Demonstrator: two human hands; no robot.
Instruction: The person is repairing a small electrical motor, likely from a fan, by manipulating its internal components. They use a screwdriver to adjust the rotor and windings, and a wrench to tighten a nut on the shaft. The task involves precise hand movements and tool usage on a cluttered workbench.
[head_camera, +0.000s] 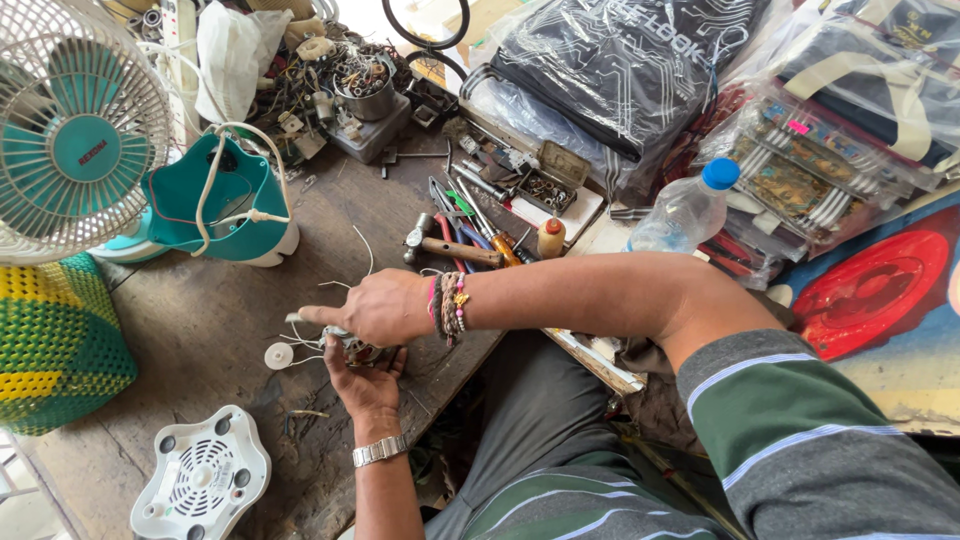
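Most of the small fan motor (352, 346) is hidden between the two hands on the wooden workbench (200, 320), only a metal edge and thin wires showing. The left hand (365, 385) cups it from below, palm up, while the right hand (380, 308) closes over it, arm stretched across. One white cap (279, 355) lies just beside them, one hammer (450, 250) beyond.
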